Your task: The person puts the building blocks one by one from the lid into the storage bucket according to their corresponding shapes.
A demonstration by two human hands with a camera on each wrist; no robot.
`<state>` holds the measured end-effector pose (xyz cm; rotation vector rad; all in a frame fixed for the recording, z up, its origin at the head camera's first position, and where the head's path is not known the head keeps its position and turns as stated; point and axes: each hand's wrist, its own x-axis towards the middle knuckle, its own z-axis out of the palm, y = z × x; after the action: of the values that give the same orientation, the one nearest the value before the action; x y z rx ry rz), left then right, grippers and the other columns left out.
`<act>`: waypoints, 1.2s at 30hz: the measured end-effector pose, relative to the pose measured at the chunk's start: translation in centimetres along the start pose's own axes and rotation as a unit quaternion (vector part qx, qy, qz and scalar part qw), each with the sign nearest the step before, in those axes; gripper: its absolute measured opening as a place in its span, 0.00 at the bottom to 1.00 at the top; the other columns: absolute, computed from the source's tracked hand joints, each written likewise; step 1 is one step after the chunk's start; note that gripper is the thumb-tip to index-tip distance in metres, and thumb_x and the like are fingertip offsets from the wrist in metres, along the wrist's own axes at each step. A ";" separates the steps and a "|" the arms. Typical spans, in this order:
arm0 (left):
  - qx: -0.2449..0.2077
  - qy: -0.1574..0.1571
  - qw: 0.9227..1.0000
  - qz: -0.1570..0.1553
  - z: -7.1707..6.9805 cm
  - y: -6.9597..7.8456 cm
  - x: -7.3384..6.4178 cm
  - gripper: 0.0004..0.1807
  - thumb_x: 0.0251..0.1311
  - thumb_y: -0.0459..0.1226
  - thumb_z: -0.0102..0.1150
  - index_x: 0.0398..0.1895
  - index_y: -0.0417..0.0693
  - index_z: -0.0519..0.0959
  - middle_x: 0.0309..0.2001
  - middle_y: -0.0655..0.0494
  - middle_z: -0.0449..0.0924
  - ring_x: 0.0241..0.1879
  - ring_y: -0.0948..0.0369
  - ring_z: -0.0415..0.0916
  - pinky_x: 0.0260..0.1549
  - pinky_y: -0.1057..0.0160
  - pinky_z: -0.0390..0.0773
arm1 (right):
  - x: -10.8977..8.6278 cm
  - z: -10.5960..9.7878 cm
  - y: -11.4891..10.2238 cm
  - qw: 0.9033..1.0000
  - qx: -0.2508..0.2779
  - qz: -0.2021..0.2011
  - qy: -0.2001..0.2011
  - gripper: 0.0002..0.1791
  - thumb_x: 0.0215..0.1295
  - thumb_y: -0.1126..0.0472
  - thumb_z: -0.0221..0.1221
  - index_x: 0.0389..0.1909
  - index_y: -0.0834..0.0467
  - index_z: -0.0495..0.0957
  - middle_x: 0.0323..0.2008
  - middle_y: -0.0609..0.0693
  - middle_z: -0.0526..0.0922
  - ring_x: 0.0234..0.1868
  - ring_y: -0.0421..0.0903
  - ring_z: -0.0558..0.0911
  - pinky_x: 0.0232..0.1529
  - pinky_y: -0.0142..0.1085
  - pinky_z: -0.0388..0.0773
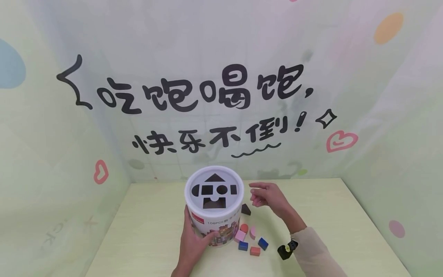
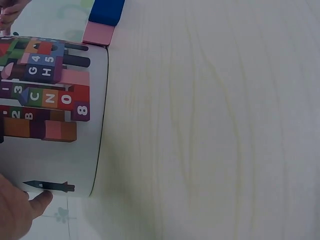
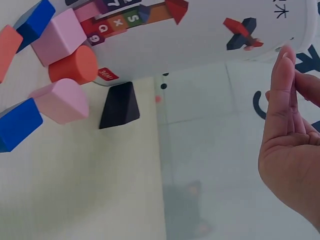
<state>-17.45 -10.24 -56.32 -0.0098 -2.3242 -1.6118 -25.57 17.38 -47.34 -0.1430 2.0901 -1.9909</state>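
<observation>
A white bucket (image 1: 216, 221) with printed block pictures stands on the table. Its white lid (image 1: 197, 206) has several cut-out holes: a triangle, squares, a circle, a half-round and a notched shape. My left hand (image 1: 194, 242) holds the bucket's lower left side, thumb across the front and fingers along the side. To the right of the lid my right hand (image 1: 271, 198) hovers with nothing visible in its fingers, index finger stretched toward the rim. Below it lies a dark wedge-like block (image 3: 120, 106). A red cylinder (image 3: 75, 66) and a pink cube (image 3: 59, 37) lie against the bucket.
Other loose blocks lie to the bucket's front right: a pink rounded one (image 1: 252, 232), two blue ones, including one nearer the right (image 1: 263, 243), and an orange one (image 1: 255, 251). Around the pale table (image 1: 145, 223) hang printed cloth walls (image 1: 207, 46). A black device (image 1: 285, 252) sits at the right wrist.
</observation>
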 end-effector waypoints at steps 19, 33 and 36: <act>0.007 0.002 1.000 0.000 -0.2 0.2 0.3 0.69 0.23 0.59 0.74 0.70 0.73 0.37 0.65 0.68 0.54 0.63 0.57 0.53 0.59 0.42 0.55 | 2.6 1.1 6.4 0.997 -0.053 0.029 0.052 0.25 0.59 0.60 0.59 0.55 0.68 0.70 0.23 0.57 0.80 0.21 0.50 0.81 0.26 0.40 0.82; 0.011 0.002 1.000 -0.006 -0.1 0.1 -0.1 0.69 0.22 0.59 0.74 0.70 0.73 0.37 0.65 0.66 0.54 0.63 0.56 0.53 0.58 0.40 0.55 | 2.5 1.4 9.2 0.994 -0.081 0.065 0.026 0.27 0.57 0.62 0.60 0.56 0.70 0.68 0.19 0.55 0.80 0.17 0.45 0.79 0.21 0.38 0.81; 0.012 0.004 1.000 -0.010 -0.1 0.2 -0.2 0.69 0.22 0.60 0.74 0.70 0.74 0.38 0.65 0.66 0.55 0.63 0.56 0.53 0.58 0.41 0.56 | 2.6 1.4 9.9 0.995 -0.079 0.064 0.016 0.29 0.56 0.63 0.61 0.58 0.69 0.66 0.19 0.56 0.80 0.17 0.46 0.79 0.20 0.38 0.81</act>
<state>-17.22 -10.21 -56.20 0.0263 -2.3454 -1.5902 -26.74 16.02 -57.52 -0.0062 2.2174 -1.7661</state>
